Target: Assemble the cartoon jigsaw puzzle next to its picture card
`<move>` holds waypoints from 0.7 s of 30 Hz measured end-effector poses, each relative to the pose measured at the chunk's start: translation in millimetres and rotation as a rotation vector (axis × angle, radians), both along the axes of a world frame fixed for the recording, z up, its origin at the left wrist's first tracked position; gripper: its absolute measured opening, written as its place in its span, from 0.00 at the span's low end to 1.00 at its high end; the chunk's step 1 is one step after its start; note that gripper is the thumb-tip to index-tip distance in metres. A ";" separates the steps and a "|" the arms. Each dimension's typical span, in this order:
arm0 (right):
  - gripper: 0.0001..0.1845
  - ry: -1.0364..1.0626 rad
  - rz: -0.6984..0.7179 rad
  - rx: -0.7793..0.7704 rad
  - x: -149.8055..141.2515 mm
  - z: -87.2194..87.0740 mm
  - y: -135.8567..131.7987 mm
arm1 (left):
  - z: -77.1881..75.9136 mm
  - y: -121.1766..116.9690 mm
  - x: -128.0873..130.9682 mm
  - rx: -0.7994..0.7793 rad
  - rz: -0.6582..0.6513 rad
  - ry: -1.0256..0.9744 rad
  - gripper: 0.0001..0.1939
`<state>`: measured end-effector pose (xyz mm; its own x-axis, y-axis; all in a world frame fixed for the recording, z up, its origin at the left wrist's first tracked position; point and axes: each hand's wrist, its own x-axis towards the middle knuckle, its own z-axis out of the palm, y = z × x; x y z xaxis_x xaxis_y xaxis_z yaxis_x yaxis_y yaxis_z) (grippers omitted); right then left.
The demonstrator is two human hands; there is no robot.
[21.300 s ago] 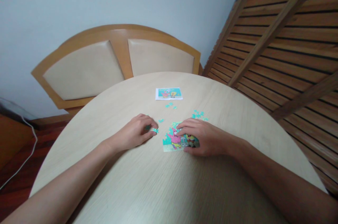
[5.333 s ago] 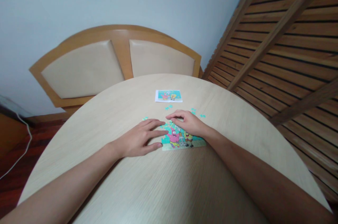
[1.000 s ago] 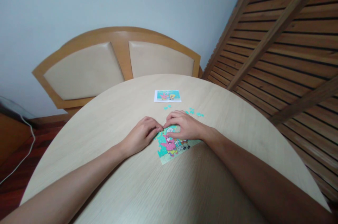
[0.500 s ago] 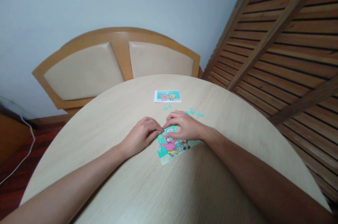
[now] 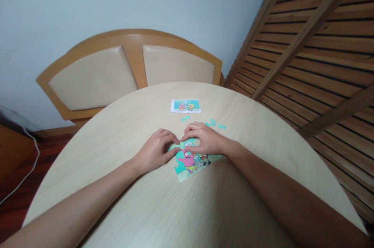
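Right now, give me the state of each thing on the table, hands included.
Left hand: at the puzzle's left side, thumb and fingers apart.
Right hand: over the puzzle, thumb and fingers apart.
Puzzle: flat, picture up, partly joined, set askew, left edge ragged; partly hidden.
Loose pieces: unjoined, scattered beyond the right hand.
Card: flat, picture up.

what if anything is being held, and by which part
The right hand seems to steady the puzzle by its far part; the left hand is at its far left corner; any pinched piece cannot be made out.
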<state>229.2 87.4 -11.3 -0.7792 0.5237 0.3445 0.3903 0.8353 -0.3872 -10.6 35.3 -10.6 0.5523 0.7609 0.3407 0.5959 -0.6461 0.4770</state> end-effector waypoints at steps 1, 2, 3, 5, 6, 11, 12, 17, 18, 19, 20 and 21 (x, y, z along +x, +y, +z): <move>0.12 0.000 0.002 0.000 -0.1 0.4 -0.1 | -0.4 0.4 0.2 -0.004 0.016 0.001 0.06; 0.12 0.001 0.003 0.001 -0.2 0.8 -0.2 | -0.6 0.7 0.5 -0.005 0.030 0.004 0.06; 0.12 0.003 0.003 0.003 -0.3 1.1 -0.4 | -0.7 0.9 0.8 -0.006 0.042 0.010 0.05; 0.12 0.004 0.003 0.007 -0.4 1.4 -0.6 | -0.6 0.9 1.4 -0.003 0.062 0.023 0.05; 0.12 0.002 0.002 0.008 -0.4 1.4 -0.7 | -0.4 0.8 1.6 -0.002 0.067 0.031 0.05; 0.12 -0.006 -0.007 -0.001 -0.6 0.5 -0.4 | -0.7 0.4 1.4 0.008 0.055 0.055 0.07; 0.12 -0.006 -0.008 -0.002 -0.7 0.5 -0.4 | -0.9 0.4 1.1 0.007 0.054 0.056 0.07; 0.12 -0.005 0.001 -0.001 -0.6 1.0 -0.3 | -0.2 -1.2 0.4 0.017 0.038 0.051 0.06; 0.12 -0.007 0.000 0.000 -0.4 1.0 -0.2 | 0.5 -1.8 0.3 0.025 0.028 0.053 0.06; 0.12 -0.010 -0.002 0.002 -0.1 1.0 0.0 | 1.3 -2.3 0.2 0.033 0.019 0.055 0.06; 0.12 -0.013 -0.003 0.004 0.2 0.9 0.2 | 2.2 -2.9 0.0 0.041 0.012 0.058 0.06; 0.12 -0.016 -0.004 0.005 0.6 0.7 0.4 | 3.2 -3.4 -0.3 0.048 0.006 0.061 0.07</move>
<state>229.8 87.8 -10.5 -0.7823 0.5253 0.3348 0.3998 0.8356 -0.3768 -10.9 31.9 -7.4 0.5686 0.7478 0.3429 0.6267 -0.6637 0.4083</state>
